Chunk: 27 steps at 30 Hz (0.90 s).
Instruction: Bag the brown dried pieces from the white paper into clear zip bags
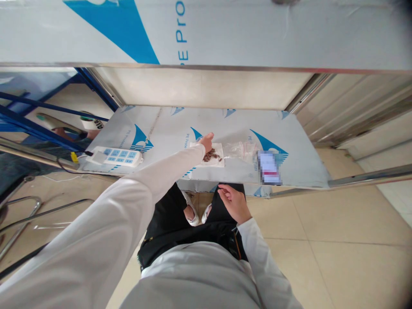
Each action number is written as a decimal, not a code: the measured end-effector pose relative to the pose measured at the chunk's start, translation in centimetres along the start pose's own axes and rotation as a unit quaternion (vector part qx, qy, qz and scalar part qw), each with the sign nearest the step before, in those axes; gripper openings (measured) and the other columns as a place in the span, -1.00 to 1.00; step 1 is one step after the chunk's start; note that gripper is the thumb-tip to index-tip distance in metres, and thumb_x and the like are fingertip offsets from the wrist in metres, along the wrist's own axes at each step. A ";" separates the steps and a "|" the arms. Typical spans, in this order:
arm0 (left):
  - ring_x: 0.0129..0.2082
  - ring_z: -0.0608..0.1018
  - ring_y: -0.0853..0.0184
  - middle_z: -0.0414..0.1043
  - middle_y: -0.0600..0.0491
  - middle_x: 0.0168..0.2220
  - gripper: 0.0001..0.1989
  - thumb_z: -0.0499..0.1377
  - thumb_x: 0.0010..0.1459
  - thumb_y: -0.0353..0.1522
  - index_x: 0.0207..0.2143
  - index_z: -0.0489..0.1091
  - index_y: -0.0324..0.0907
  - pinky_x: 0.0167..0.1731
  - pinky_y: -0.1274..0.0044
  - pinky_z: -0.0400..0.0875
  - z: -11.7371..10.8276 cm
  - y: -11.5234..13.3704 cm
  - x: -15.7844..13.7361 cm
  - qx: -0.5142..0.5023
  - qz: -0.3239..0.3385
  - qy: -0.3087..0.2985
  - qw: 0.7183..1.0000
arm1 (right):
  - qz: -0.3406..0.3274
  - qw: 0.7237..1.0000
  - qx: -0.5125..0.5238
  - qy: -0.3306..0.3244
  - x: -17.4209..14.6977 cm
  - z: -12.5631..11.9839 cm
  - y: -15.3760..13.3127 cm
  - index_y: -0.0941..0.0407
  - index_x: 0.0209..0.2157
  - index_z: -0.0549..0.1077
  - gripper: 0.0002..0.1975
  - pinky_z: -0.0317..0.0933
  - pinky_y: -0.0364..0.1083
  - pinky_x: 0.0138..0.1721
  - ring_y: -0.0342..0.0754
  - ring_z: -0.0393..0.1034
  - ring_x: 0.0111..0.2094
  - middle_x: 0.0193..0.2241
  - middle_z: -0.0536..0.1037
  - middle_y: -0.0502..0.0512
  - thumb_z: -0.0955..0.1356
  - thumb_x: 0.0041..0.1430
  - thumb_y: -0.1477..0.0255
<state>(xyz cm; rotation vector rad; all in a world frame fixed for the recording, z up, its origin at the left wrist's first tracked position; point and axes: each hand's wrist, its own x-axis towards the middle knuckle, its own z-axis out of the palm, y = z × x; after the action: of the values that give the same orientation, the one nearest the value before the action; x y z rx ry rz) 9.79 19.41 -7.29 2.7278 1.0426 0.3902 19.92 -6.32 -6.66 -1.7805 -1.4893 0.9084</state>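
My left hand reaches across the shelf, just beyond a small heap of brown, screw-like pieces. Its fingers are small and mostly turned away, so whether they hold anything does not show. The heap lies on a white sheet or flat packet, partly behind my sleeve. Beside it, to the right, is a clear plastic bag with a reddish line near its end. My right hand hangs over my thigh, short of the shelf's front edge, its fingers loosely bent and apart with nothing in them.
The film-covered metal shelf carries a white power strip at left and a blurred-out rectangular item at right. An upper film-covered surface overhangs it. A metal-framed chair stands at left. Another person's foot shows beyond.
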 end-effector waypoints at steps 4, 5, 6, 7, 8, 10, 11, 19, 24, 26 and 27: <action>0.00 0.36 0.02 0.53 -0.16 -0.28 -0.79 0.15 -0.01 -0.43 -0.29 0.53 -0.21 0.07 0.13 -0.06 -2.1 -0.3 -1.4 0.084 0.037 -0.037 0.995 | 0.001 1.000 -0.005 0.006 -0.1 -0.1 0.4 0.12 -0.15 0.48 -0.70 0.40 -0.08 -0.32 -0.02 0.54 -0.36 -0.32 0.62 0.14 0.25 0.19 0.28; 0.00 0.36 0.02 0.52 -0.18 -0.23 -0.74 0.14 -0.01 -0.46 -0.23 0.51 -0.26 0.08 0.15 -0.07 -2.6 -0.4 -1.9 0.124 0.053 -0.050 0.990 | 0.002 1.000 -0.004 0.006 -0.1 -0.1 0.5 0.11 -0.15 0.48 -0.70 0.40 -0.08 -0.32 -0.02 0.55 -0.35 -0.32 0.62 0.14 0.25 0.19 0.28; 0.00 0.36 0.03 0.50 -0.20 -0.20 -0.70 0.13 -0.02 -0.48 -0.18 0.48 -0.30 0.08 0.17 -0.07 -2.9 -0.5 -2.4 0.162 0.068 -0.064 0.982 | 0.003 1.000 -0.002 0.006 -0.1 -0.1 0.6 0.11 -0.16 0.49 -0.71 0.40 -0.09 -0.32 -0.03 0.55 -0.35 -0.32 0.62 0.13 0.26 0.18 0.28; -0.01 0.37 0.02 0.49 -0.22 -0.17 -0.65 0.13 -0.03 -0.48 -0.14 0.46 -0.32 0.08 0.19 -0.06 -3.3 -0.6 -2.9 0.193 0.083 -0.078 0.975 | 0.004 1.000 -0.001 0.005 -0.1 -0.1 0.7 0.11 -0.17 0.49 -0.71 0.40 -0.09 -0.32 -0.03 0.55 -0.35 -0.33 0.63 0.13 0.26 0.18 0.28; -0.02 0.37 0.02 0.48 -0.23 -0.15 -0.61 0.15 -0.04 -0.47 -0.10 0.43 -0.34 0.06 0.20 -0.04 -3.6 -0.7 -3.3 0.210 0.091 -0.087 0.970 | 0.005 1.000 -0.002 0.004 -0.1 0.0 0.8 0.11 -0.17 0.49 -0.72 0.40 -0.09 -0.32 -0.03 0.55 -0.36 -0.33 0.63 0.13 0.26 0.18 0.28; -0.03 0.39 -0.01 0.46 -0.23 -0.12 -0.53 0.19 -0.05 -0.41 -0.02 0.38 -0.33 0.03 0.21 0.00 -4.0 -0.9 -4.0 0.193 0.081 -0.084 0.974 | 0.007 1.000 -0.003 0.004 -0.2 0.0 1.0 0.11 -0.18 0.50 -0.72 0.40 -0.09 -0.32 -0.03 0.54 -0.36 -0.34 0.63 0.13 0.27 0.17 0.30; -0.04 0.40 -0.01 0.45 -0.22 -0.11 -0.48 0.21 -0.05 -0.36 0.02 0.36 -0.32 0.01 0.21 0.02 -4.3 -1.0 -4.3 0.169 0.064 -0.073 0.981 | 0.008 1.000 -0.002 0.005 -0.2 0.1 1.1 0.11 -0.18 0.50 -0.73 0.40 -0.09 -0.32 -0.04 0.54 -0.37 -0.34 0.63 0.12 0.27 0.17 0.30; -0.28 0.49 0.26 0.43 -0.06 -0.13 -0.30 0.28 -0.05 -0.12 0.11 0.26 -0.22 -0.13 0.42 0.25 -4.9 1.6 -7.6 -0.107 -0.106 0.096 0.984 | 0.020 0.990 0.102 0.096 2.8 0.1 -1.5 0.15 -0.03 0.42 -0.53 0.40 -0.07 -0.29 -0.01 0.50 -0.25 -0.16 0.58 0.21 0.33 0.10 0.16; -0.35 0.43 0.34 0.41 -0.07 -0.13 -0.23 0.36 -0.17 -0.19 0.10 0.25 -0.25 -0.26 0.50 0.32 -4.7 4.8 -10.2 -0.247 -0.146 0.172 0.942 | 0.029 0.969 0.235 0.077 7.8 0.1 -4.9 0.22 -0.15 0.50 -0.46 0.39 -0.02 -0.19 0.05 0.51 -0.23 -0.24 0.61 0.23 0.42 -0.07 0.10; -0.36 0.41 0.37 0.40 -0.07 -0.12 -0.16 0.39 -0.24 -0.22 0.12 0.22 -0.24 -0.30 0.52 0.32 -4.9 5.7 -11.3 -0.299 -0.169 0.189 0.920 | 0.030 0.965 0.253 0.061 8.7 -0.1 -5.5 0.21 -0.30 0.55 -0.55 0.39 -0.03 -0.23 0.04 0.53 -0.28 -0.35 0.63 0.19 0.42 -0.09 0.11; -0.36 0.41 0.38 0.40 -0.07 -0.12 -0.14 0.40 -0.26 -0.23 0.12 0.21 -0.24 -0.31 0.52 0.31 -5.0 6.0 -11.7 -0.332 -0.183 0.193 0.905 | 0.033 0.963 0.259 0.060 8.8 -0.2 -5.7 0.20 -0.33 0.56 -0.57 0.39 -0.04 -0.26 0.03 0.53 -0.31 -0.39 0.63 0.17 0.42 -0.09 0.11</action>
<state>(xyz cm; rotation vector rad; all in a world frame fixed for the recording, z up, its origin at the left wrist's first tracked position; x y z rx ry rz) 3.56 7.52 -3.00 1.8440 1.1972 1.0271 18.05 3.28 -2.82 -1.4697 -1.0002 1.0848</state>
